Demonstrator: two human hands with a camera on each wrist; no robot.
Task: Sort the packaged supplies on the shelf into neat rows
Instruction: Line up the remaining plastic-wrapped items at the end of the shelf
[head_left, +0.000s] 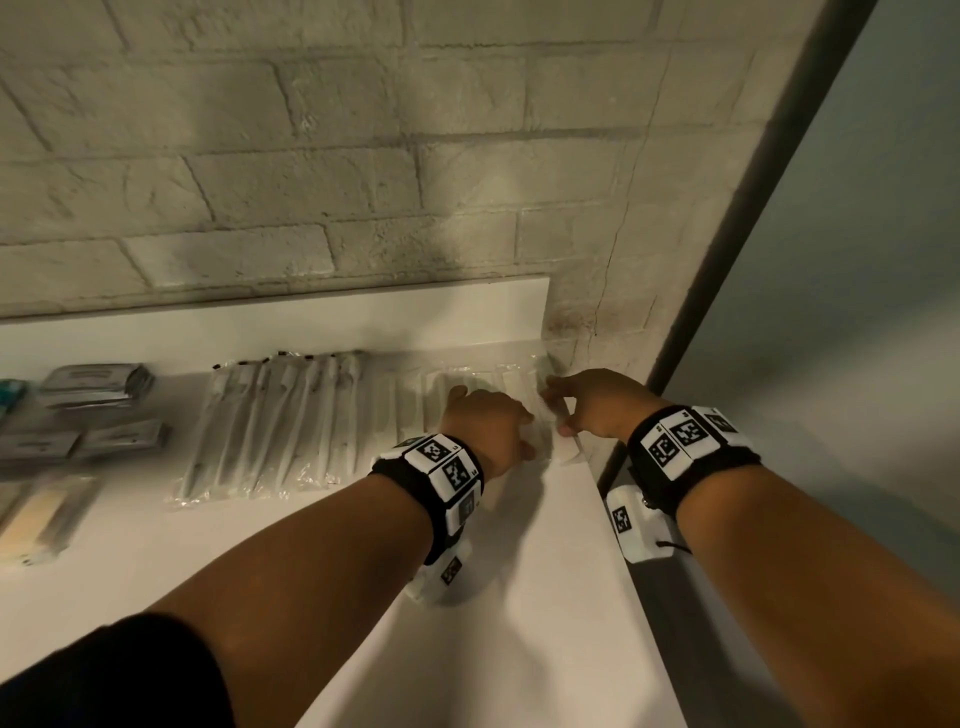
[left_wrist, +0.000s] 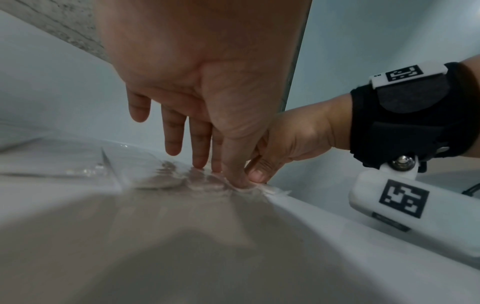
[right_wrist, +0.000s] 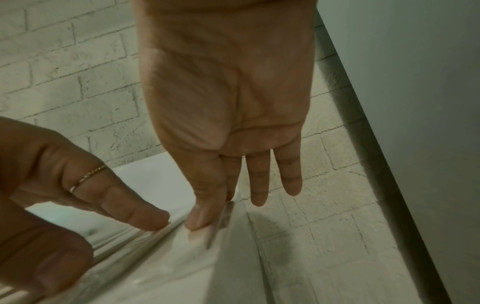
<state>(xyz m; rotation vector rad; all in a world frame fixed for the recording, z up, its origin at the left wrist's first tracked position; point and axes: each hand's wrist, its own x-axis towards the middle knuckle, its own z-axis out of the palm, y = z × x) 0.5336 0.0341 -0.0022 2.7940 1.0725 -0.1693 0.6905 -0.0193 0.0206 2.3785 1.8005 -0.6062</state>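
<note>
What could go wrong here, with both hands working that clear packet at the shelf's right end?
1. The clear packet lies at the shelf's right edge, so a push from the left hand might slide it off.
2. The right hand pinches only thin wrap, which may slip.
3. The neighbouring row of long packets could get nudged out of line.

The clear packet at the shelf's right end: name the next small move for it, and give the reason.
Probably slide the clear packet a little leftward, snug against the clear-wrapped row. Its edge sits right at the shelf end, the left hand presses its fingertips on it, and the right hand pinches its outer edge, so both are placed to nudge it.
</note>
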